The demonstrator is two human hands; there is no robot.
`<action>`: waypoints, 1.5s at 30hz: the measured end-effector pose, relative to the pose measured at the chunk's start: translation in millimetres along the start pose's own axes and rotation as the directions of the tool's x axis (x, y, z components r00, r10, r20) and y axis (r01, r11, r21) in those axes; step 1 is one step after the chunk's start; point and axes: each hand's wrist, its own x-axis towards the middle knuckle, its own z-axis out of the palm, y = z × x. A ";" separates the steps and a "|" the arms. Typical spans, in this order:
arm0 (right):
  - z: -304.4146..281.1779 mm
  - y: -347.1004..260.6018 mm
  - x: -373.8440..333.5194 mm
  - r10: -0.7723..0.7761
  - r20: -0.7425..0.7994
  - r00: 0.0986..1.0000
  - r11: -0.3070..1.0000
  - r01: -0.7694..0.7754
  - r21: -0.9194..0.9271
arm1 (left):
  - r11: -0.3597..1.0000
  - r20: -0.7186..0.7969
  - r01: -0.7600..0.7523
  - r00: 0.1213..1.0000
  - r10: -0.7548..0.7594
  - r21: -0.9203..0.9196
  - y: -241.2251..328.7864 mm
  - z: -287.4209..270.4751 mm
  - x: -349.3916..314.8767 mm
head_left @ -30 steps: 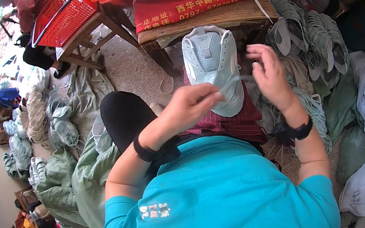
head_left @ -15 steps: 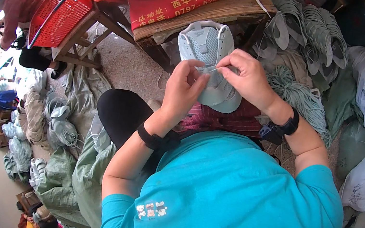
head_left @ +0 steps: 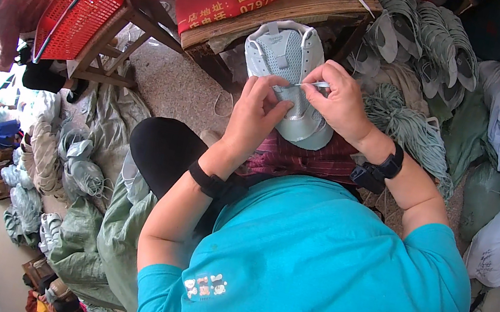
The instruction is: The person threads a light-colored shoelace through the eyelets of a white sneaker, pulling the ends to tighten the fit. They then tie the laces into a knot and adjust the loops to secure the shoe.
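Note:
A pale grey-blue sneaker [head_left: 298,128] rests on my lap, its toe toward me and its padded collar by the wooden bench. My left hand [head_left: 257,105] is at the shoe's left side, thumb and fingers closed around a light shoelace [head_left: 297,87] at the lacing area. Just across from it, my right hand [head_left: 338,101] pinches the same lace between thumb and forefinger. A short stretch of lace spans the gap between both hands. My fingers partly cover the eyelets below the tongue.
Ahead stands a wooden bench [head_left: 280,21] with a red printed cloth on it. Stacked grey shoe parts [head_left: 412,31] and a bundle of pale green laces [head_left: 403,119] lie at right. At left are a red basket [head_left: 78,9], green sacks [head_left: 79,253] and a bent-over person.
The shoe shows slightly higher in view. My right hand has turned a little, and the lace lies lower across the shoe between my hands.

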 end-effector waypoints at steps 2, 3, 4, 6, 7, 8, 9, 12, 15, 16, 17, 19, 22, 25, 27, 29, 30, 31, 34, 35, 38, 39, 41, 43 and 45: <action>0.8 -1.7 0.9 0.039 0.028 0.999 0.999 -0.039 0.019 | 1.000 -0.001 -0.001 1.000 0.001 0.014 -1.0 -0.2 -0.4; 1.7 -1.7 1.3 0.011 0.016 1.000 1.000 -0.011 0.004 | 1.000 0.003 -0.003 1.000 0.003 0.019 -2.2 0.1 0.0; 3.1 -0.9 2.0 -0.018 0.005 1.000 1.000 0.018 -0.011 | 1.000 0.007 -0.005 1.000 0.005 0.023 -2.8 0.1 0.1; 5.0 0.8 3.5 -0.070 -0.002 0.998 0.996 0.070 -0.048 | 0.996 0.028 -0.002 1.000 0.000 0.085 -0.9 -3.1 -0.2; 5.6 1.8 4.4 -0.095 0.002 0.996 0.993 0.095 -0.068 | 0.994 0.037 -0.001 0.999 -0.003 0.114 0.1 -4.0 -0.2; 5.7 2.8 5.6 -0.119 0.007 0.993 0.989 0.119 -0.089 | 0.993 0.030 -0.010 1.000 0.007 0.118 1.0 -3.3 -0.1; 5.1 4.4 6.9 -0.016 0.063 0.998 1.000 0.014 0.023 | 0.992 0.024 -0.021 1.000 0.018 0.126 1.9 -2.6 0.0; -2.9 10.0 14.9 0.197 0.264 0.944 0.932 -0.264 0.247 | 0.996 -0.008 -0.024 1.000 0.024 0.090 -1.4 1.8 -1.8; -13.4 8.8 23.6 0.253 0.393 0.884 0.876 -0.382 0.295 | 0.998 -0.028 -0.011 1.000 0.013 0.058 0.7 3.4 -3.5; -13.2 9.7 23.1 0.235 0.375 0.896 0.886 -0.357 0.296 | 0.999 -0.031 -0.007 0.999 0.009 0.053 2.0 3.0 -3.6; -12.3 10.5 21.7 0.217 0.357 0.908 0.896 -0.331 0.296 | 0.997 -0.021 -0.023 0.999 0.025 0.072 1.9 2.7 -3.4; -10.3 9.5 19.2 0.170 0.310 0.935 0.933 -0.254 0.255 | 0.993 -0.002 -0.051 0.999 0.052 0.109 1.6 2.1 -4.1; -6.7 6.8 12.5 0.054 0.209 0.976 0.985 -0.087 0.151 | 0.983 0.006 -0.106 0.994 0.106 0.147 0.2 0.5 -5.6; -2.6 7.0 4.8 -0.066 0.117 0.991 0.995 0.057 0.084 | 0.960 0.026 -0.150 0.989 0.148 0.236 -1.7 0.7 -6.2; 0.4 7.3 2.4 -0.085 0.088 0.992 0.996 0.082 0.038 | 0.942 0.046 -0.181 0.984 0.175 0.282 -0.2 -2.1 -4.9; 1.2 7.4 0.6 -0.083 0.081 0.993 0.996 0.080 0.030 | 0.931 0.058 -0.200 0.980 0.191 0.306 1.5 -3.5 -3.3; 1.6 7.7 0.4 -0.081 0.075 0.994 0.996 0.080 0.027 | 0.928 0.064 -0.206 0.979 0.196 0.311 2.3 -3.7 -2.1; 1.8 7.3 1.1 -0.085 0.073 0.994 0.996 0.083 0.027 | 0.925 0.071 -0.212 0.977 0.200 0.315 3.2 -4.1 -1.3; 1.6 6.2 2.1 -0.091 0.069 0.993 0.996 0.090 0.020 | 0.963 0.077 -0.106 0.993 0.090 0.247 7.8 -6.2 -0.4; 2.0 7.2 2.0 -0.092 0.068 0.993 0.996 0.092 0.014 | 0.960 0.073 -0.112 0.993 0.096 0.256 7.5 -5.9 -0.7; 1.8 7.1 3.0 -0.081 0.079 0.994 0.997 0.081 0.006 | 0.954 0.057 -0.132 0.991 0.121 0.270 4.6 -4.3 -1.0; 1.7 6.9 3.4 -0.074 0.085 0.994 0.997 0.073 0.006 | 0.953 0.052 -0.139 0.990 0.130 0.268 3.5 -4.0 -1.0; 0.0 8.4 5.0 -0.137 0.121 0.983 0.990 0.138 0.002 | 0.955 0.050 -0.143 0.990 0.135 0.261 2.2 -4.0 -0.8; -4.8 7.6 9.9 -0.130 0.180 0.975 0.991 0.125 0.034 | 0.958 0.056 -0.137 0.990 0.127 0.251 1.1 -5.0 -0.6; -13.9 3.7 17.4 -0.051 0.260 0.964 0.995 0.027 0.093 | 0.971 0.044 -0.112 0.994 0.105 0.212 0.1 -3.8 -0.7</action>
